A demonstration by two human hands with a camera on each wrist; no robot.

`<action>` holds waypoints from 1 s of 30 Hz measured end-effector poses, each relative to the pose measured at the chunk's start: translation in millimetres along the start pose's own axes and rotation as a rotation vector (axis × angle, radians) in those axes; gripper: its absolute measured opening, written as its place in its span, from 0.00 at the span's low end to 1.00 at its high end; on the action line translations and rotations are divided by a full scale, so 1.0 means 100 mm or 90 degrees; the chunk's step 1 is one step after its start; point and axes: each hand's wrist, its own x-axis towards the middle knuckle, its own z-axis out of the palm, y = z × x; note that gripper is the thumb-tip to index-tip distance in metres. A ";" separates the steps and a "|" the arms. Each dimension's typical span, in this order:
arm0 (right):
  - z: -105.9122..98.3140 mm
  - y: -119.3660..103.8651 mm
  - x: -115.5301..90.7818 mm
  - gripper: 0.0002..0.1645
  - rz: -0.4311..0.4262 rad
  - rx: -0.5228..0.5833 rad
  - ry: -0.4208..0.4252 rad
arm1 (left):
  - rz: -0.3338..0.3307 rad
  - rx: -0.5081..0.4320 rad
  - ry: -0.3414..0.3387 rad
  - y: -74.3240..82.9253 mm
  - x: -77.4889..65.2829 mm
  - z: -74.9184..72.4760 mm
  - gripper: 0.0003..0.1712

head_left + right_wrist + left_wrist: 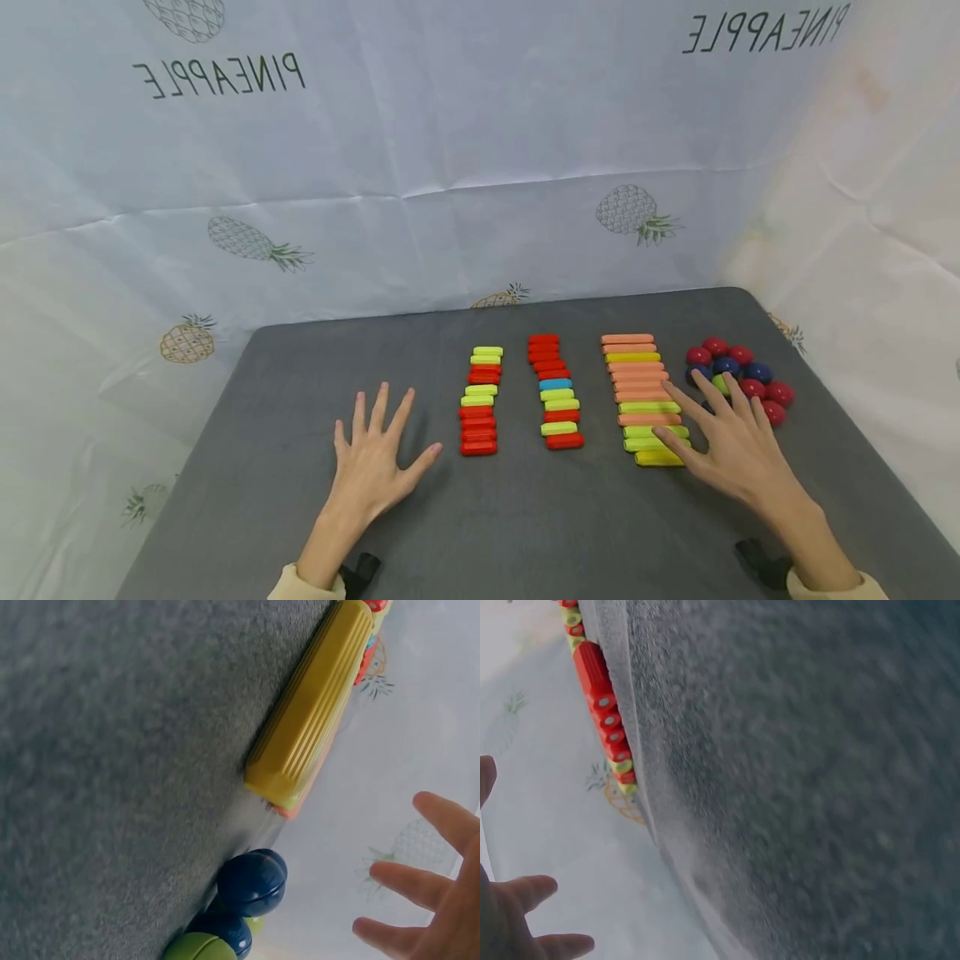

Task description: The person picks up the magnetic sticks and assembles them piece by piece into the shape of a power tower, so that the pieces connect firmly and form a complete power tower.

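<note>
My left hand [372,467] hovers palm down with spread fingers, left of a column of short red and yellow-green sticks [478,412]; it holds nothing. Fingers spread as well, my right hand [738,450] is over the right side of the table, between the column of longer peach, green and yellow sticks [637,375] and a cluster of red, blue and green balls [780,392], partly hiding the balls. In the right wrist view, a ridged yellow stick [311,705] and a dark blue ball [251,883] lie apart from the fingers [412,885].
A middle column of short red, yellow-green and blue sticks [558,404] lies between the other two. The dark grey table [525,525] has rounded far corners. White cloth [450,108] printed with pineapples hangs behind it and at the sides.
</note>
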 end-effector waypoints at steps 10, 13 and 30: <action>-0.01 0.18 0.06 0.31 -0.041 0.037 0.106 | 0.083 -0.075 0.067 0.12 0.09 0.06 0.41; -0.04 0.25 0.07 0.29 -0.039 0.065 0.115 | 0.125 -0.114 0.086 0.15 0.14 0.09 0.32; -0.04 0.47 0.15 0.26 0.001 0.044 -0.050 | 0.273 -0.140 -0.085 0.42 0.26 0.18 0.17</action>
